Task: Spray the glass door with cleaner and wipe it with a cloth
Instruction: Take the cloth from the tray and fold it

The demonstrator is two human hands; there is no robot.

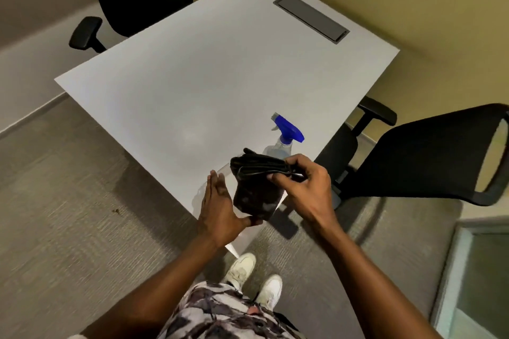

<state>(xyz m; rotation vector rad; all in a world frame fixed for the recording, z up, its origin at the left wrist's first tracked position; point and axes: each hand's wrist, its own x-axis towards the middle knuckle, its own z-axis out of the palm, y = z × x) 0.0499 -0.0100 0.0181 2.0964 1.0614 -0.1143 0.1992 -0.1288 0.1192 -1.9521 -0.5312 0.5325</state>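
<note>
Head view: the right hand (pixel 305 184) pinches the top of a folded black cloth (pixel 254 192) above the desk's (pixel 192 85) near corner. The left hand (pixel 217 209) is spread flat beside it, thumb touching the cloth's lower end. The spray bottle (pixel 286 135) stands just behind, by the desk's right edge.

Your right hand (pixel 305 181) pinches the folded top edge of the dark cloth (pixel 257 187) over the near corner of the white table (pixel 192 77). Your left hand (pixel 220 206), fingers straight, touches the cloth's lower left side. The spray bottle (pixel 286 135) stands just beyond the cloth.
</note>
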